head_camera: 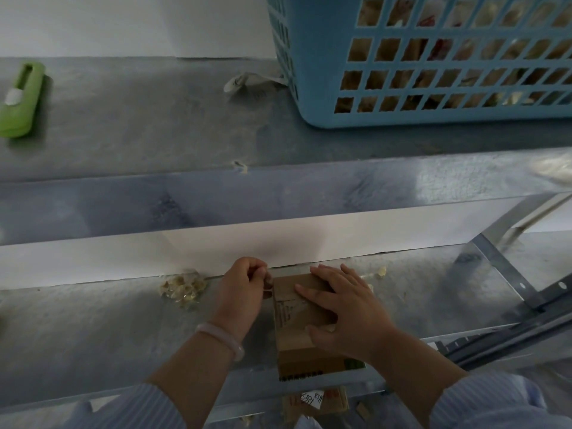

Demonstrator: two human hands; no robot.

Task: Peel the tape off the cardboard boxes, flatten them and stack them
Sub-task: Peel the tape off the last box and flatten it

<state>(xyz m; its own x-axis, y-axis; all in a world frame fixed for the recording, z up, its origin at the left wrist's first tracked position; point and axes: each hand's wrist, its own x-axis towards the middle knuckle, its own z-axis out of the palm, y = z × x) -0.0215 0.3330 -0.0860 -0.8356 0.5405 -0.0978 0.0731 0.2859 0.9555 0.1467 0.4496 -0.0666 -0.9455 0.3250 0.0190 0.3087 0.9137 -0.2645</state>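
Note:
A small brown cardboard box lies on the lower metal shelf, with clear tape and printed text on its top. My right hand lies flat on the box with straight fingers and presses it down. My left hand is at the box's far left corner, fingers curled, pinching the end of a tape strip. A crumpled wad of peeled clear tape sits on the shelf to the left of my hands.
A blue plastic basket holding cardboard stands on the upper shelf at the right. A green box cutter lies at the upper shelf's left, a scrap of tape beside the basket. Flattened cardboard lies below the shelf.

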